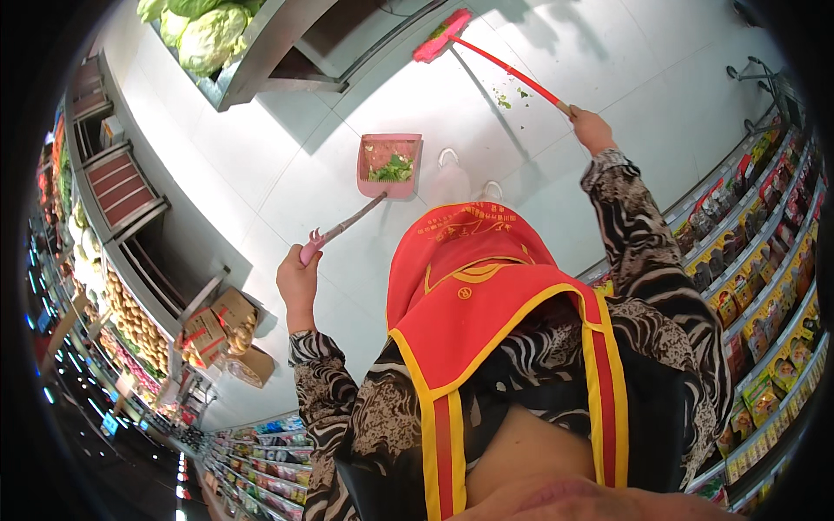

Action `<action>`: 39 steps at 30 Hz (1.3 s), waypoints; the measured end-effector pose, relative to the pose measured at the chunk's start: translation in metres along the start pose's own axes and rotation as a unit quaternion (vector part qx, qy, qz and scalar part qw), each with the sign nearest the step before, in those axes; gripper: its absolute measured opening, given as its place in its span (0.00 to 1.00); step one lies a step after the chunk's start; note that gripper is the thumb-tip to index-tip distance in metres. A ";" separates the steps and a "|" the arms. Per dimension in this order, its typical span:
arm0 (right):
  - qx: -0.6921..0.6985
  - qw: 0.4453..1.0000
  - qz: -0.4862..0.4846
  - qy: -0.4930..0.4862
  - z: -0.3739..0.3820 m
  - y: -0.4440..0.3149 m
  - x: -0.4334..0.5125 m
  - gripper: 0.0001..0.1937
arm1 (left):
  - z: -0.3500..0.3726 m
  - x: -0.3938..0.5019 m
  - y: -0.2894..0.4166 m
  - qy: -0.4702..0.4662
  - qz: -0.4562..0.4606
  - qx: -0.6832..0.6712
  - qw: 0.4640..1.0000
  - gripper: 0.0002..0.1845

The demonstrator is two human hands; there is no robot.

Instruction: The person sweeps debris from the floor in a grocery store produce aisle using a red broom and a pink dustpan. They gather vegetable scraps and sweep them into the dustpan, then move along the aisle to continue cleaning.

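My left hand point(299, 284) is closed round the pink grip at the end of a dustpan's long handle point(352, 220). The pink plastic dustpan point(417, 185) rests on the floor before my feet, with green leaf scraps point(393, 169) inside. In my right hand point(592, 129) is the end of a red broom handle point(505, 67), reaching away to the upper left. Its pink-red broom head point(443, 36) is on the floor near a display stand, with some green bits on it. Loose leaf pieces point(503, 99) lie scattered on the floor beneath the handle.
A metal-edged stand point(241, 81) with cabbages point(212, 40) is at the upper left. Produce displays point(130, 319) and cardboard boxes point(225, 319) stand left. Shelves of packaged goods point(756, 273) run along the right, near a wheeled cart point(775, 91).
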State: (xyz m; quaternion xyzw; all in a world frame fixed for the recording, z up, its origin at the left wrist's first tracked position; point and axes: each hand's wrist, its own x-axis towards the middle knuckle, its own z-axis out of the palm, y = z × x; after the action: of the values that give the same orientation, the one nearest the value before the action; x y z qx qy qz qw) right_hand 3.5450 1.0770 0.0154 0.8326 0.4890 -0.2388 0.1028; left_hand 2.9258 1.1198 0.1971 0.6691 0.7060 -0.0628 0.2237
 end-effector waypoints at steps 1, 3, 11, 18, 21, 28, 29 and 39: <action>-0.005 1.000 0.018 -0.019 0.009 -0.003 0.005 0.13 | -0.006 0.008 0.004 -0.006 0.012 0.008 1.000 0.15; 0.005 0.999 0.036 -0.038 0.021 0.010 0.002 0.12 | -0.014 0.024 0.010 -0.013 0.037 0.025 0.999 0.16; 0.031 0.991 0.095 -0.090 0.067 0.142 -0.147 0.15 | -0.013 0.057 0.040 -0.022 0.111 0.071 0.991 0.15; 0.094 0.980 0.155 -0.083 0.084 0.147 -0.246 0.16 | -0.013 0.056 0.071 -0.012 0.175 0.077 0.981 0.15; 0.197 0.963 0.177 -0.049 0.082 0.138 -0.260 0.16 | -0.014 0.053 0.083 -0.018 0.184 0.096 0.978 0.15; 0.335 0.914 0.227 -0.026 0.101 0.096 -0.245 0.13 | 0.033 0.061 0.138 0.006 0.329 0.131 0.935 0.14; 0.333 0.915 0.228 -0.024 0.105 0.088 -0.241 0.13 | 0.046 0.065 0.150 -0.004 0.356 0.135 0.925 0.13; 0.534 0.801 0.249 -0.109 0.130 -0.042 -0.262 0.11 | 0.163 0.085 0.278 -0.100 0.405 0.150 0.896 0.09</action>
State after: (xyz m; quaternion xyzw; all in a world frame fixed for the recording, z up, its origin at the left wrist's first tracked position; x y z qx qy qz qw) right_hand 3.3634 0.8454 0.0363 0.8170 0.0456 -0.5180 -0.2494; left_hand 3.2338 1.1618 0.0761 0.9129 0.3300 -0.1386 0.1962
